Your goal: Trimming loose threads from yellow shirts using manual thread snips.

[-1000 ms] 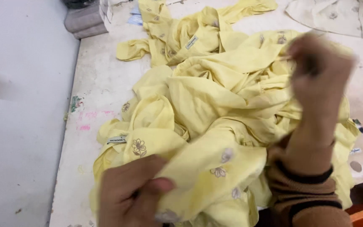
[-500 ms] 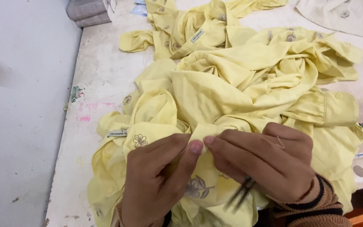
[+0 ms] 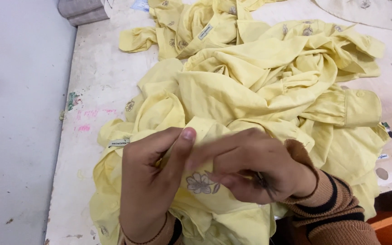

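Now we have both hands down at the near edge of the counter, working the same fold of yellow cloth. Our left hand pinches it, thumb tip pressed against the fabric and the fingers curled behind, so that grip is closed on the cloth. Our right hand is right against it, index finger stretched across toward the left thumb, the other fingers folded in; a small dark tool sits under them, too blurred for us to tell what it is or how firmly it is held. Just below the two hands the cloth shows a grey embroidered flower.

Beyond our hands the cloth lies heaped across the middle of the counter, with more yellow pieces spreading to the far edge, some bearing small flowers and a white label. Another label pokes out at the pile's left side. Pink marks stain the counter near its left edge, and a grey bundle sits at the far left corner.
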